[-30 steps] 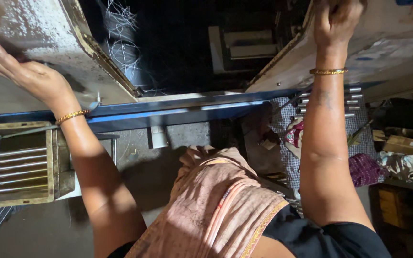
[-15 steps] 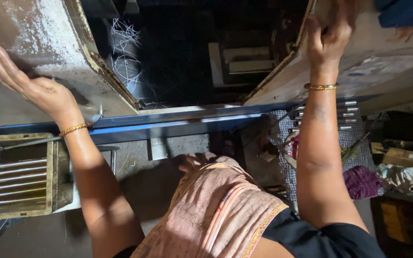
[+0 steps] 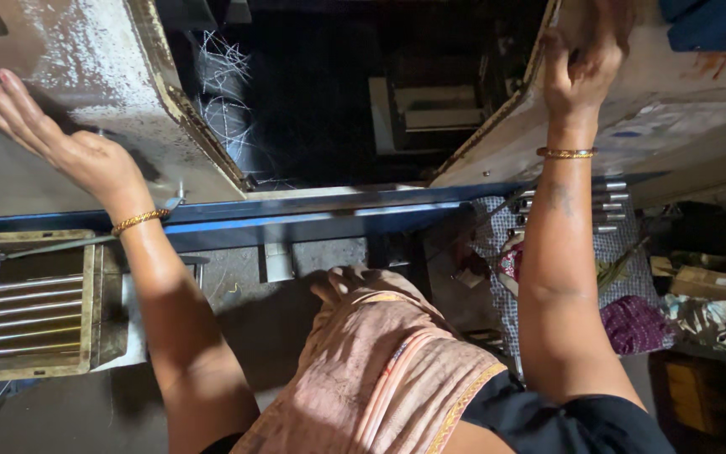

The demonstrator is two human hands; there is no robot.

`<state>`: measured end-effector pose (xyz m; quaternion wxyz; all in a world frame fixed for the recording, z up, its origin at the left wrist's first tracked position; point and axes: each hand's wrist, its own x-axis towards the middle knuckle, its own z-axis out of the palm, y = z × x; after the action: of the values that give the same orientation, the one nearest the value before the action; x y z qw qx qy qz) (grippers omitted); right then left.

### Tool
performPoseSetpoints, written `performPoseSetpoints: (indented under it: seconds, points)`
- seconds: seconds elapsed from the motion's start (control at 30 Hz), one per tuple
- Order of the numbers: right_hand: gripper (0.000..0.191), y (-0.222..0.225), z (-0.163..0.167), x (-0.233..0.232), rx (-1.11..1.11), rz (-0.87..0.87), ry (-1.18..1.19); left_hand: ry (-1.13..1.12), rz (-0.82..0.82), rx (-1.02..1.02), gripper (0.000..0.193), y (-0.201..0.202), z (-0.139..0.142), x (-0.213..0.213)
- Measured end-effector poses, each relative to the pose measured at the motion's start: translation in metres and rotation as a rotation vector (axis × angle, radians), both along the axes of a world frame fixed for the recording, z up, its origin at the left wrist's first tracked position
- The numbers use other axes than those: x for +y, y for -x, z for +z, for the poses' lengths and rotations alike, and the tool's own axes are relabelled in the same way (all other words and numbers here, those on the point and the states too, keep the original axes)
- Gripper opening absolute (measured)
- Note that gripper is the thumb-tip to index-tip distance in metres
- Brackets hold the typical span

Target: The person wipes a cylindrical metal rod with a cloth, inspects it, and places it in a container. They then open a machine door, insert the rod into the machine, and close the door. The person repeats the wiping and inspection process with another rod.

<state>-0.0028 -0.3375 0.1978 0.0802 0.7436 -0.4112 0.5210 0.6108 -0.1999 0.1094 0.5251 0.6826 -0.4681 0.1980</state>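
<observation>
Two hands work the machine's doors, one on each. My left hand (image 3: 86,155) lies flat, fingers spread, palm pressed to the grimy left door panel (image 3: 60,76), above the wooden tray of steel rods (image 3: 27,315). Between the panels gapes the dark machine opening (image 3: 338,92), tangled wire inside. My right hand (image 3: 581,71) curls over the edge of the right door panel (image 3: 674,134), fingers hooked around it. I judge even pressure on both sides best, fingers kept off the hinged edges.
</observation>
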Motion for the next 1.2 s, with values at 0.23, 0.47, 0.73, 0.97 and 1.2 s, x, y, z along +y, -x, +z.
performPoseSetpoints:
  seconds: [0.23, 0.47, 0.73, 0.97, 1.2]
  points:
    - [0.053, -0.022, 0.021, 0.013, 0.089, 0.019, 0.054, -0.005, -0.021, -0.012, 0.062, 0.001, 0.006, 0.005]
    - [0.035, -0.074, 0.038, 0.013, -0.311, 0.125, 0.031, -0.014, -0.043, -0.034, 0.072, 0.002, 0.017, 0.005]
    - [0.035, -0.216, 0.001, 0.014, -0.139, 0.442, -0.182, -0.05, -0.015, -0.039, 0.079, 0.005, 0.024, 0.002]
    - [0.049, -0.277, -0.08, -0.093, -1.137, 0.838, -1.019, -0.083, -0.001, -0.02, 0.084, 0.012, 0.032, -0.006]
    - [0.022, -0.311, -0.17, -0.197, -1.591, 1.043, -1.305, -0.066, 0.021, -0.023, 0.083, 0.013, 0.027, -0.017]
